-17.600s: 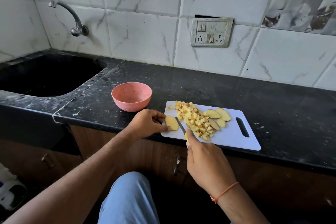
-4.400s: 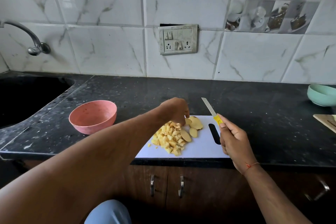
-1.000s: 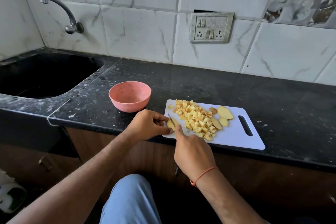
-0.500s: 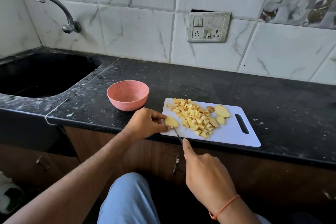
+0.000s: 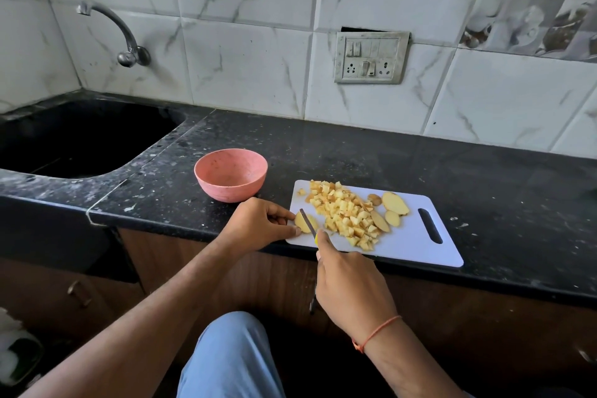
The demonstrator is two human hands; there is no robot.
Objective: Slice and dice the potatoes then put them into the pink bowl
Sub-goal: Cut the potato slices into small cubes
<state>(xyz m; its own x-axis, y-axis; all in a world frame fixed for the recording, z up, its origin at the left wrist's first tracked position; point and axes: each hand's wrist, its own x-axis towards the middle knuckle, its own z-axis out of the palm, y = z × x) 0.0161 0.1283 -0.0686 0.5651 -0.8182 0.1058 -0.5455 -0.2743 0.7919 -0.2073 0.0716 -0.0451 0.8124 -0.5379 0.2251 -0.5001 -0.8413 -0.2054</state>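
**Knife on the slice, pink bowl bare**

The pink bowl (image 5: 230,174) sits on the black counter (image 5: 371,152), just left of the white cutting board (image 5: 420,245) — nothing in it that I can see. On the board lies a heap of diced potato (image 5: 342,213), with a few uncut slices (image 5: 394,203) at its far right. At the board's near left corner the left hand (image 5: 258,223) pinches a potato slice (image 5: 302,222) between thumb and fingertips, fingers curled. The right hand (image 5: 350,287) is wrapped round a yellow-handled knife (image 5: 308,225) — forefinger stretched along the handle, blade lying across that slice. An orange thread (image 5: 376,331) circles the right wrist.
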